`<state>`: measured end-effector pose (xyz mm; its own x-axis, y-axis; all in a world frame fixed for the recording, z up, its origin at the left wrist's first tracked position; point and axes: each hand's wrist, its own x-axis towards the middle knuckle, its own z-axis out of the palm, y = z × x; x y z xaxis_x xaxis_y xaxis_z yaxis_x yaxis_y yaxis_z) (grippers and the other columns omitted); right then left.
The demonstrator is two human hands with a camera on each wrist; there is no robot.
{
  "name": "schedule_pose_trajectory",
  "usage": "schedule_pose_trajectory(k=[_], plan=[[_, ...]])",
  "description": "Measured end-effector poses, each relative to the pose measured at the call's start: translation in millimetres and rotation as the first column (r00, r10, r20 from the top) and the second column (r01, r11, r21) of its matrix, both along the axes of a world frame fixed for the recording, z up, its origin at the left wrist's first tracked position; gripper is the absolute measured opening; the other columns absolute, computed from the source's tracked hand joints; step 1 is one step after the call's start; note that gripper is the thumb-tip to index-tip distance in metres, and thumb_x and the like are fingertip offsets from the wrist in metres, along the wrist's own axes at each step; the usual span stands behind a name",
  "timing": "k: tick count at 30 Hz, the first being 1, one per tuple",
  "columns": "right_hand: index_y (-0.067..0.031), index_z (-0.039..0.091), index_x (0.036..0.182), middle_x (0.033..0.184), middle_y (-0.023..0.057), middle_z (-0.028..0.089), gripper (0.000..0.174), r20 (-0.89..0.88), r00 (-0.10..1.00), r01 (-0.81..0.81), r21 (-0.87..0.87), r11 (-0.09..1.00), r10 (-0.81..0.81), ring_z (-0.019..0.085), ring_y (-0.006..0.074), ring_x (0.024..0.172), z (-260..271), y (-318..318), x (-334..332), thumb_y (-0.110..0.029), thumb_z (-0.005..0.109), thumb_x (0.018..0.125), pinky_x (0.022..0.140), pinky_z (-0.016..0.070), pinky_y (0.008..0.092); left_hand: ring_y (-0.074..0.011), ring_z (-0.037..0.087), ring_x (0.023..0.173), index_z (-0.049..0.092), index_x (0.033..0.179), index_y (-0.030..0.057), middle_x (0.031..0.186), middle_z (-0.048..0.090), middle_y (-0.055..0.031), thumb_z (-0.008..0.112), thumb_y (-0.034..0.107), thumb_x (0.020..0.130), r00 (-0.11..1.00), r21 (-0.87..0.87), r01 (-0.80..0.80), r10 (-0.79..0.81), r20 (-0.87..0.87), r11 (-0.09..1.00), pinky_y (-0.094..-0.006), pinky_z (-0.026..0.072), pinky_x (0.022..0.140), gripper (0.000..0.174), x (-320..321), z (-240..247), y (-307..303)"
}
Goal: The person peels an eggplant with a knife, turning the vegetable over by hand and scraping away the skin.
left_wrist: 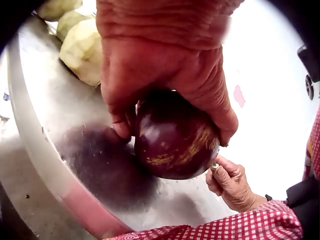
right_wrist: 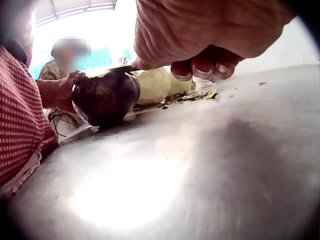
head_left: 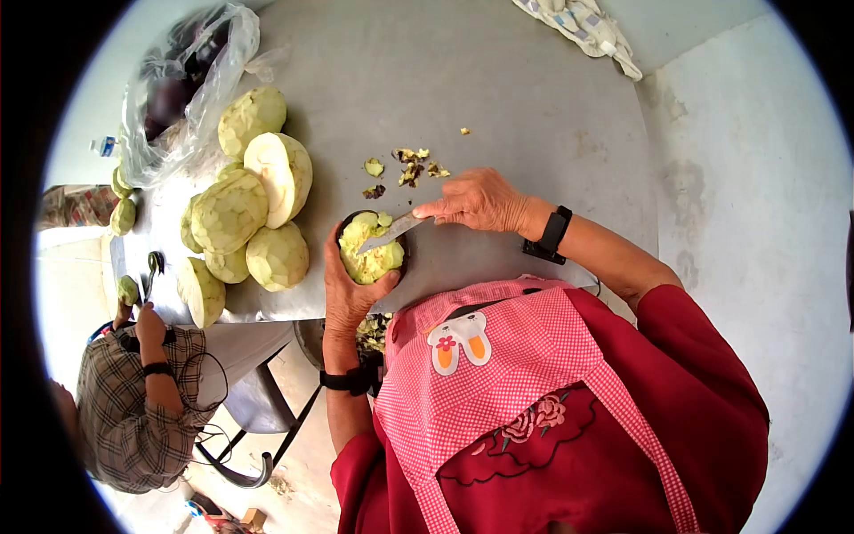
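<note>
A round, dark purple eggplant [left_wrist: 177, 137] is gripped by my left hand [head_left: 347, 289], thumb on one side and fingers on the other. Its upper side, facing the head camera, is cut away to pale yellow-green flesh [head_left: 378, 260]; the skin below is glossy with brownish streaks. My right hand [head_left: 480, 198] holds a knife [head_left: 393, 233] by the handle, its blade lying across the cut flesh. Bits of dark peel and pale trimmings [head_left: 409, 167] lie on the metal table [head_left: 534, 116] just beyond the eggplant.
Several peeled eggplants [head_left: 229, 214] are piled to the left. Behind them sits a clear plastic bag [head_left: 242, 36] with dark eggplants inside. A patterned cloth [head_left: 578, 27] lies at the far edge. At lower left, another person [head_left: 138, 409] works near a chair [head_left: 258, 405].
</note>
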<state>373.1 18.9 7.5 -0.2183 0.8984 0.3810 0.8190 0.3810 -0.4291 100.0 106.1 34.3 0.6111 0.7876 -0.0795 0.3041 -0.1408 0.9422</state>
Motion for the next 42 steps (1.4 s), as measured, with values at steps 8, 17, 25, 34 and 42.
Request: schedule_pose_trajectory(k=[8,17,25,34,42], plan=[[-0.0285,0.068,0.123,0.060,0.0026,0.054,0.030,-0.452,0.802,0.078,-0.571,0.818,-0.392,0.041,0.0100,0.049,-1.7,-20.6,-32.8,-0.025,0.062,0.094,0.050,0.0394,0.0265,-0.0336,0.055,0.113,0.036,0.137,-0.0016,0.123,0.053,-0.0216,0.086,0.038,0.058,0.987,0.179,-0.127,0.142,-0.075,0.976,-0.0432,0.0449,0.098,0.101,2.8,-13.2,-11.8],[-0.0264,0.068,0.122,0.067,0.0014,0.060,0.028,-0.568,0.754,0.000,-0.502,0.865,-0.329,0.047,0.0062,0.056,42.2,-27.0,-31.5,-0.023,0.062,0.096,0.055,0.0421,0.0244,-0.0333,0.049,0.123,0.028,0.146,-0.0007,0.136,0.043,-0.0219,0.087,0.034,0.059,0.979,0.146,-0.204,0.206,0.003,0.968,-0.0423,0.0401,0.106,0.110,6.8,-8.1,-25.2],[-0.0387,0.067,0.119,0.083,0.0004,0.070,0.029,-0.258,0.956,0.058,-0.292,0.955,-0.137,0.067,0.0237,0.072,24.9,-30.2,-35.5,-0.032,0.064,0.091,0.062,0.0525,0.0364,-0.0301,0.051,0.119,0.029,0.147,0.0036,0.133,0.047,-0.0186,0.086,0.026,0.060,0.989,0.145,-0.144,0.147,-0.015,0.979,-0.0404,0.0416,0.105,0.107,1.1,-14.0,-18.6],[-0.0400,0.066,0.120,0.083,0.0004,0.069,0.031,-0.218,0.964,0.077,-0.323,0.943,-0.153,0.067,0.0235,0.073,26.8,-19.7,-26.9,-0.031,0.064,0.091,0.063,0.0528,0.0365,-0.0285,0.052,0.117,0.029,0.146,0.0044,0.131,0.048,-0.0178,0.086,0.024,0.060,0.991,0.027,-0.135,0.135,0.024,0.990,-0.0393,0.0427,0.103,0.105,2.7,-7.6,-18.0],[-0.0357,0.067,0.119,0.093,0.0017,0.072,0.027,-0.312,0.930,0.076,-0.356,0.931,-0.195,0.069,0.0226,0.081,9.2,-19.7,-16.5,-0.033,0.062,0.093,0.067,0.0535,0.0355,-0.0257,0.053,0.115,0.031,0.144,0.0034,0.128,0.050,-0.0161,0.086,0.025,0.060,0.987,-0.022,-0.146,0.147,0.062,0.989,-0.0375,0.0429,0.103,0.103,3.2,-5.8,-12.4]])
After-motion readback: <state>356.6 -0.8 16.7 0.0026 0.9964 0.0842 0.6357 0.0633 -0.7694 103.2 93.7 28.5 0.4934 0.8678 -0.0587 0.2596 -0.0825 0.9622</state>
